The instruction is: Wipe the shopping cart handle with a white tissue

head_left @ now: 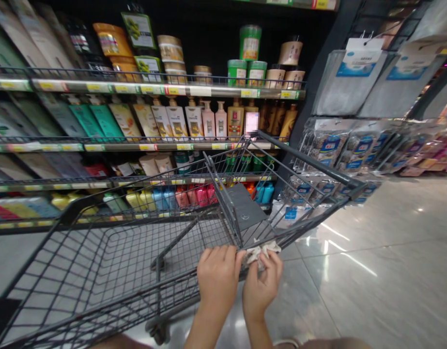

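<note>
- Your right hand (261, 283) pinches a crumpled pale cloth (261, 252) between its fingertips; your left hand (218, 276) is curled shut over the near rim of the shopping cart (110, 257), just beside it.
- The cloth sits pressed against the cart's rim, by the folded grey seat flap (245, 208).
- Judging by this, wiping is under way at one spot; the rest of the rim looks untouched.

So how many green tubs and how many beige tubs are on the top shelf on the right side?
Green tubs: 3
Beige tubs: 3
Total: 6
Both hands, left and right, are at the shopping cart, the right one holding a crumpled cloth.
</note>
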Demonstrator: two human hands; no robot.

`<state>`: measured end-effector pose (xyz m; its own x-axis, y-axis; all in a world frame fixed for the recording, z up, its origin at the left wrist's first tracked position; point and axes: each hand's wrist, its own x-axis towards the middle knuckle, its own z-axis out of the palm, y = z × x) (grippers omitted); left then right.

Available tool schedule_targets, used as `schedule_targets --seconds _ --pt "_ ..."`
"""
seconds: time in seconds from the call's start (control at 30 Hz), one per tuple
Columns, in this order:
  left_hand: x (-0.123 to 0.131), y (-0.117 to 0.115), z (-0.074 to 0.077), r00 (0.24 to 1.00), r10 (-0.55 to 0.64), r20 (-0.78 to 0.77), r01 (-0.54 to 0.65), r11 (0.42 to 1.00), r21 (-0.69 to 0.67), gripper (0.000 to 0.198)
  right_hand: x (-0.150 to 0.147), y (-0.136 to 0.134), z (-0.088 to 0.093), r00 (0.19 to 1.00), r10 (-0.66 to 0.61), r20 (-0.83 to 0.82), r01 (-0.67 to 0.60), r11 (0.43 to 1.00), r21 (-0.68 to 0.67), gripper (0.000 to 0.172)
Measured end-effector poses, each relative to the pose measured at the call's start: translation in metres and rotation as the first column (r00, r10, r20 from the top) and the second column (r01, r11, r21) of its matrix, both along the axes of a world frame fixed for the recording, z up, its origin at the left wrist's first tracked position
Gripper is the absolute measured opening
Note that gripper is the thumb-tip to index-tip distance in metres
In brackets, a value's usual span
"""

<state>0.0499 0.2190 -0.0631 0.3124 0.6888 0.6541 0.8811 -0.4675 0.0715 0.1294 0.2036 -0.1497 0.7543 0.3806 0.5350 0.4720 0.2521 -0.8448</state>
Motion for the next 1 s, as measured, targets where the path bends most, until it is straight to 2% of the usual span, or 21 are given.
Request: schedule_targets --seconds 0.07,0.13,0.33,0.4,0.47,0.6,0.7,0.77,0.83,1.0 --pt "0.001 -0.001 0.0 1.0 0.002 0.0 -0.002 1.0 0.002 0.035 -0.001 0.0 -0.006 1.0 0.011 0.015 -0.011 1.0 0.01 0.01" --pt "0.002 -0.001 0.001 1.0 0.004 -0.004 -0.004 1.0 0.008 0.036 -0.006 -0.001 -0.019 0.999 0.028 0.019 -0.028 0.999 -0.014 0.01" --pt "0.006 0.0 0.001 1.0 -0.004 0.01 0.003 1.0 0.011 0.037 -0.026 -0.007 -0.082 0.989 0.148 0.003 -0.147 0.985 -0.09 0.017" --pt "0.006 0.001 0.0 1.0 -0.003 0.004 0.003 1.0 0.009 0.037 -0.028 -0.008 -0.091 0.984 0.179 0.002 -0.178 0.977 -0.115 0.017" --pt "0.005 0.001 0.0 1.0 -0.001 -0.001 0.001 1.0 0.01 0.036 -0.026 -0.009 -0.092 0.974 0.228 0.001 -0.225 0.963 -0.145 0.018" --pt "0.004 0.001 0.0 1.0 -0.01 -0.008 0.01 1.0 0.021 0.035 -0.017 -0.014 -0.089 0.967 0.252 -0.031 -0.253 0.953 -0.169 0.018" --pt "0.003 0.0 0.0 1.0 -0.006 -0.015 0.006 1.0 0.006 0.033 -0.002 -0.024 -0.088 0.976 0.213 -0.045 -0.218 0.953 -0.21 0.015" --pt "0.003 -0.001 0.0 1.0 -0.003 -0.017 0.003 1.0 -0.007 0.032 0.011 -0.031 -0.078 0.985 0.161 -0.057 -0.17 0.957 -0.236 0.013" --pt "0.003 -0.002 -0.001 1.0 -0.007 -0.014 0.007 1.0 -0.008 0.032 0.021 -0.036 -0.057 0.991 0.096 -0.093 -0.115 0.969 -0.217 0.014" --pt "0.005 -0.005 -0.001 1.0 -0.011 0.003 0.011 1.0 -0.006 0.034 0.024 -0.029 0.011 0.983 0.064 -0.172 -0.067 0.998 -0.01 0.016"
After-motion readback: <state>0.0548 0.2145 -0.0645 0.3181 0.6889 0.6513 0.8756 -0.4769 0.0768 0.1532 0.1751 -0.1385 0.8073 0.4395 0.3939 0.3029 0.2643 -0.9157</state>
